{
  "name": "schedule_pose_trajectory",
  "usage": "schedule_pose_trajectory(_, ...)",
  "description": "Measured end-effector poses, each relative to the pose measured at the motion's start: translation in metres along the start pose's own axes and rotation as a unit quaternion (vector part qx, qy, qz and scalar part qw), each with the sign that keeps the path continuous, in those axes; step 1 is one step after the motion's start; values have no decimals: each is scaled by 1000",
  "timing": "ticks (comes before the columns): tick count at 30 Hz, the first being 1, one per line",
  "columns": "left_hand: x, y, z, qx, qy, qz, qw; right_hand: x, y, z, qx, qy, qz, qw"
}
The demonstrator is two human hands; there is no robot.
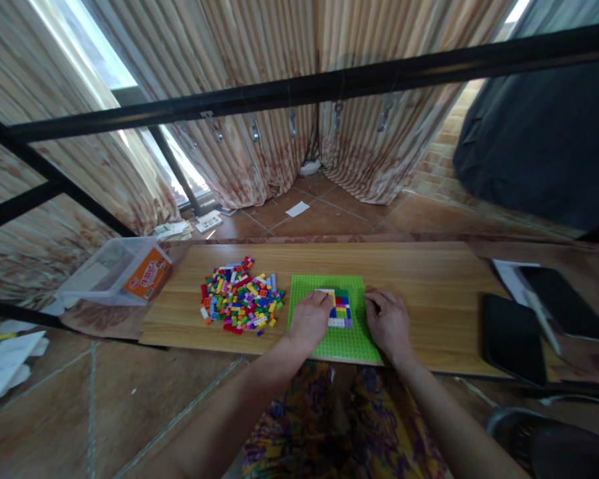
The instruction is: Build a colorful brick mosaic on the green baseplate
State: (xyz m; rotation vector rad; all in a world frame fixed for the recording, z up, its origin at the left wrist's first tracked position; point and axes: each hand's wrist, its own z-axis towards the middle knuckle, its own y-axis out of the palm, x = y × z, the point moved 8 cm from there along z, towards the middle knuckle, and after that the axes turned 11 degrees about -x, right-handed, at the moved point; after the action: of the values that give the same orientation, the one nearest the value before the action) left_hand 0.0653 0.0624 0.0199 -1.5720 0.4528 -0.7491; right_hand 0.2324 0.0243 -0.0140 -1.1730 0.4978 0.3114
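Note:
A green studded baseplate (304,286) lies on the wooden board, with a patch of toy bricks (342,309) in white, yellow, green, blue, red and purple built up near its middle. My left hand (310,320) rests over the left side of this patch, its fingers bent together at the bricks; whatever is between the fingertips is hidden. At the plate's right edge lies my right hand (388,322), fingers curled in, thumb side toward the plate. Too little shows to tell what, if anything, it holds. Left of the plate spreads a loose pile of mixed-colour bricks (242,296).
A clear plastic box (107,269) with an orange label stands left of the wooden board (429,273). On the right lie a black flat case (512,336) and a dark tablet-like device (564,299). A black metal bar (299,90) crosses in front of the curtains.

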Motion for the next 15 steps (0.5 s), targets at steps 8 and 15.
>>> schedule_pose_trajectory(8,5,-2,2,-11,24,29,999,-1,-1,0,7,3,-7,1000)
schedule_pose_trajectory(15,-6,-22,-31,94,-43,-67,992,-4,-5,0,10,-10,-4,1000)
